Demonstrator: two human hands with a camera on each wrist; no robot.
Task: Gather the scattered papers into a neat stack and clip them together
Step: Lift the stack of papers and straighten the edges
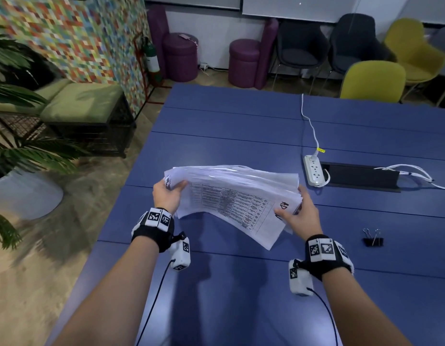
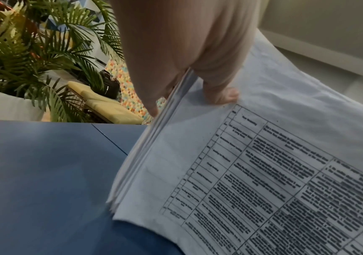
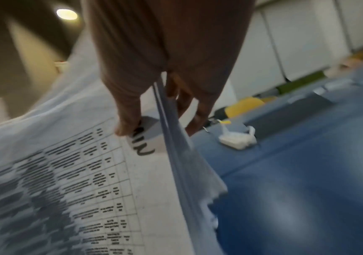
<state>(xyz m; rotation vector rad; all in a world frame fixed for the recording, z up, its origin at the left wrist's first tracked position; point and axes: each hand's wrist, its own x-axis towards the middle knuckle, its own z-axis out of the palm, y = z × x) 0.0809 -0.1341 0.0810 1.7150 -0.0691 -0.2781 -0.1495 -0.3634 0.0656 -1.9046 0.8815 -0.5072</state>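
Note:
A thick bundle of white printed papers (image 1: pixel 231 198) with a table on the top sheet is held up above the blue table (image 1: pixel 241 126), its edges uneven. My left hand (image 1: pixel 168 193) grips the bundle's left edge, thumb on top (image 2: pixel 224 96) and fingers underneath. My right hand (image 1: pixel 295 213) grips the right edge, thumb on the top sheet (image 3: pixel 128 127) by a handwritten mark, fingers below. The papers (image 2: pixel 263 163) fill the left wrist view; the papers (image 3: pixel 67 172) bulge upward between the hands. A black binder clip (image 1: pixel 372 239) lies on the table to the right of my right hand.
A white power strip (image 1: pixel 315 171) with a cable lies at the table's middle right, beside a black cable hatch (image 1: pixel 361 176). Yellow and dark chairs (image 1: pixel 371 81) stand beyond the far edge. A potted palm (image 1: pixel 22 156) and bench are left of the table.

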